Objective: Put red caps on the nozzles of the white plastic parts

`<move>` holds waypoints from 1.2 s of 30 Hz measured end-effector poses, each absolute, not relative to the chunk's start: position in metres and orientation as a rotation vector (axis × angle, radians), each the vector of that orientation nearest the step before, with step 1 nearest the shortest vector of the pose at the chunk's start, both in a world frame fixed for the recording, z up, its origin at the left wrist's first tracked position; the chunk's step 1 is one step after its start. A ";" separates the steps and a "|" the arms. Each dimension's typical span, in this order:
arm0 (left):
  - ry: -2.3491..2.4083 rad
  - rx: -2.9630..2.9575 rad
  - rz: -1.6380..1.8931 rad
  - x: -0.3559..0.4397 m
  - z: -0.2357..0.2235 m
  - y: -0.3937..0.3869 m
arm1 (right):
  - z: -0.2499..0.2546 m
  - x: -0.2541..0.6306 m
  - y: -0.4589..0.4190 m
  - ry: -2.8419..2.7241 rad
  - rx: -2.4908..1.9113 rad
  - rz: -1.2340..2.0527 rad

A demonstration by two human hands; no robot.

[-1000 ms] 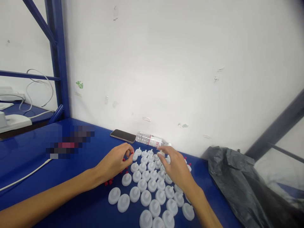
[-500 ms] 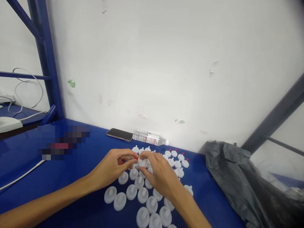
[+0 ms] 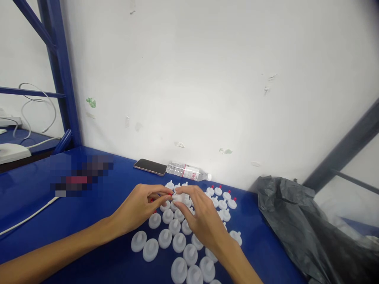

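My left hand [image 3: 148, 203] pinches a small red cap [image 3: 170, 194] between thumb and fingertips. Facing it, my right hand [image 3: 197, 209] grips a white round plastic nozzle cap [image 3: 178, 198] by its rim, its spout turned left toward the red cap. The two pieces meet between my hands; how far one sits on the other is too small to tell. Below and around them stand several loose white nozzle caps [image 3: 179, 242], spouts up. Farther right, several white caps carry red tips [image 3: 226, 195]. A few red caps [image 3: 152, 200] show partly behind my left hand.
Against the wall lie a phone [image 3: 150, 167] and a clear water bottle [image 3: 188, 172] on its side. A black plastic bag [image 3: 287, 213] covers the right side of the blue table [image 3: 97, 252]. A white cable [image 3: 29, 217] runs to a blurred patch on the left.
My right hand has picked a white nozzle cap out of the group and brought it left to the red cap in my left hand. Over the last half second both hands barely shift.
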State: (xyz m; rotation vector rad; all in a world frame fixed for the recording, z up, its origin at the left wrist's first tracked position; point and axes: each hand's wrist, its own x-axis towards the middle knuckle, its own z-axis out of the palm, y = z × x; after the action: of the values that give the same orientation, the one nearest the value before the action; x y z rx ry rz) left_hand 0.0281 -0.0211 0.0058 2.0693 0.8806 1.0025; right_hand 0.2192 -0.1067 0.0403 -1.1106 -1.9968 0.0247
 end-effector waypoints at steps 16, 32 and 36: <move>0.821 2.747 0.923 0.019 -0.013 -0.015 | 0.039 0.211 -0.107 -1.808 -1.043 0.442; 0.788 2.748 0.888 0.018 0.003 -0.027 | 0.045 0.208 -0.107 -2.086 -1.113 0.041; 0.899 2.844 0.948 0.017 0.008 -0.018 | 0.041 0.233 -0.097 -2.209 -1.326 -0.273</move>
State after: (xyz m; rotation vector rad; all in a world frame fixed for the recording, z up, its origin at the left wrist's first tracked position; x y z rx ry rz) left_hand 0.0174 -0.0178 0.0082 2.8445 0.8990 0.9484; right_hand 0.2328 -0.0974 0.0410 -1.3260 -2.2092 -0.2730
